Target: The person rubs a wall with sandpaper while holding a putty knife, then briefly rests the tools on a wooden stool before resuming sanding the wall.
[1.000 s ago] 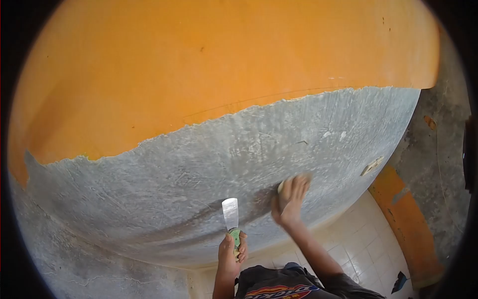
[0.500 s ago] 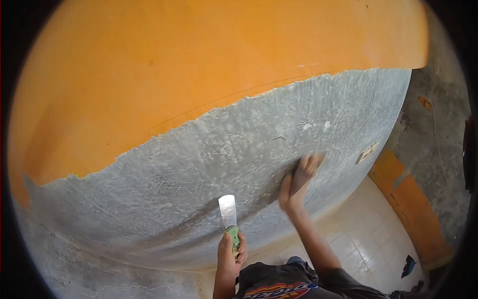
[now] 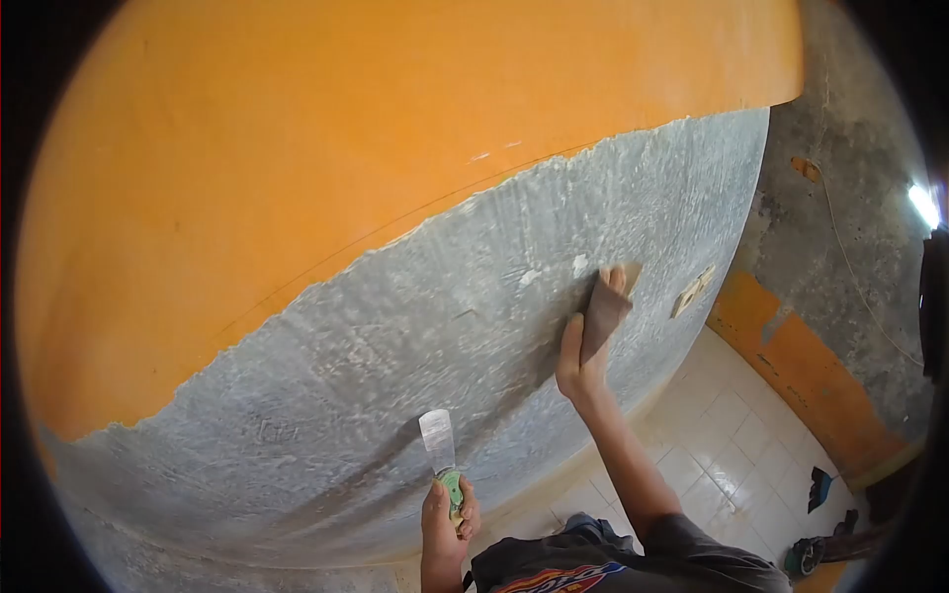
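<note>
Head view: the left hand [image 3: 451, 509] has its fingers wrapped around a scraper [image 3: 438, 445], blade up. Rightward, the right hand [image 3: 584, 374] holds a brown sheet [image 3: 606, 318] against the grey wall [image 3: 386, 346], with a socket [image 3: 694, 291] near, then tiled floor [image 3: 692, 479] and a dark object [image 3: 819, 488].

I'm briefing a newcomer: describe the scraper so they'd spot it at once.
Find the big wall, orange above, bare grey below. In front of its grey part, the left hand grips the scraper. Only it pairs a shiny metal blade with a green handle.
</note>
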Available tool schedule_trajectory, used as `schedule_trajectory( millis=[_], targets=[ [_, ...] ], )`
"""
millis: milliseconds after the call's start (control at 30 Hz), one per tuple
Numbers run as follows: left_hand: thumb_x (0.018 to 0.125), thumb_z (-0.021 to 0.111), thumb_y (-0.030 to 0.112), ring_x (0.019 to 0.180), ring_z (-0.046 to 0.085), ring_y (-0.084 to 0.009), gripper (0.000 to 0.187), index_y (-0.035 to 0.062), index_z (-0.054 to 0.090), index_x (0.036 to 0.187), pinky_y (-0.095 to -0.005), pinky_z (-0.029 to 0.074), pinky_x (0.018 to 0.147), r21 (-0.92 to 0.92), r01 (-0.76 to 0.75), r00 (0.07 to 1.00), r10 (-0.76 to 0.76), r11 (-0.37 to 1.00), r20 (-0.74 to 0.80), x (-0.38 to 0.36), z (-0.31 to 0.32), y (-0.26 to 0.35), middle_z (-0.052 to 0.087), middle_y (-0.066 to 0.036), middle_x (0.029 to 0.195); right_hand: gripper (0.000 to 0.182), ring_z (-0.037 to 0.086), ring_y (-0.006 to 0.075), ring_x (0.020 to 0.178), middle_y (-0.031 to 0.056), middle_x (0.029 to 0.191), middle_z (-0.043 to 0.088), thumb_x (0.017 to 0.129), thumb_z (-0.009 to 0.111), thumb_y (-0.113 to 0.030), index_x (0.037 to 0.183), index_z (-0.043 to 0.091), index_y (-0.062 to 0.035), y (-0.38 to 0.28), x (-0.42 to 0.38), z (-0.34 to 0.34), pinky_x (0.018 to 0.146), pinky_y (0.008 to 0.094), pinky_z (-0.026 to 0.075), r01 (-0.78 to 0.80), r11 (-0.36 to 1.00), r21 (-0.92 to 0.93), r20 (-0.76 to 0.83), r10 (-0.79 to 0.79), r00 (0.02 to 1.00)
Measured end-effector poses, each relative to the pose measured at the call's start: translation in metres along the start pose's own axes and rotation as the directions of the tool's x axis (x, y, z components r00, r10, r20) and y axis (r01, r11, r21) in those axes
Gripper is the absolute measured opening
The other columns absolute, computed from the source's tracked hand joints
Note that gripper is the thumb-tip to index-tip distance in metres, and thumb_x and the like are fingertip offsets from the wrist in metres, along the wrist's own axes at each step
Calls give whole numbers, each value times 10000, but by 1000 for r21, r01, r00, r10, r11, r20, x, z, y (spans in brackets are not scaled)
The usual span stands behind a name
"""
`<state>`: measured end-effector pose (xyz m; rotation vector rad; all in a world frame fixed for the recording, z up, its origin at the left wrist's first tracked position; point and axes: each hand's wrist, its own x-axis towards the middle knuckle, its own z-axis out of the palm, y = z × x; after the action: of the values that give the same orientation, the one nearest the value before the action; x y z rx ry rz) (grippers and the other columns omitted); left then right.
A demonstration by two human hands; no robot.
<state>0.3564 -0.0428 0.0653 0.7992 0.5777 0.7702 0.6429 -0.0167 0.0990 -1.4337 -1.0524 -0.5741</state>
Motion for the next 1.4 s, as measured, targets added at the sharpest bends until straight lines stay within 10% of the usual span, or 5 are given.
schedule_trajectory(
  millis=[500,667,900,1100,1400],
  targets=[
    [922,450,527,394,315,-74,518,12,497,957,-220,251,362,100,-13,998,19,995,-60,28,63,-26,412,-12,602,651,213,498,1292,326,1393,227,789,539,-149,1354,281,48,20,74,-26,1025,652,112,90,990,-109,-27,-93,995],
    [961,388,483,408,334,-78,459,38,497,991,-224,261,380,87,-15,998,20,996,-59,30,78,-31,421,1,601,674,327,472,1241,313,1337,321,723,648,-240,1298,388,-3,20,-36,-16,980,689,178,313,945,-91,513,-225,828],
    [943,419,502,411,333,-78,468,43,498,997,-228,256,377,110,6,996,4,994,-89,31,86,-43,421,0,610,648,65,487,1361,332,1466,76,837,512,-103,1387,232,95,64,62,-32,1085,569,-2,2,996,84,-66,4,998],
    [929,444,515,419,337,-75,478,44,510,976,-228,254,377,115,20,999,-15,993,-41,52,113,-49,418,1,617,667,327,482,1210,310,1287,343,724,652,-270,1284,403,-6,50,-1,-30,958,703,166,369,926,-77,454,-296,840],
    [921,432,548,418,322,-60,541,17,512,989,-202,235,363,205,-32,998,43,978,-50,62,128,-41,422,-2,617,706,8,552,1342,355,1453,94,814,509,-158,1404,186,57,79,109,-52,1036,671,2,50,997,-51,-24,-51,998]
  ],
)
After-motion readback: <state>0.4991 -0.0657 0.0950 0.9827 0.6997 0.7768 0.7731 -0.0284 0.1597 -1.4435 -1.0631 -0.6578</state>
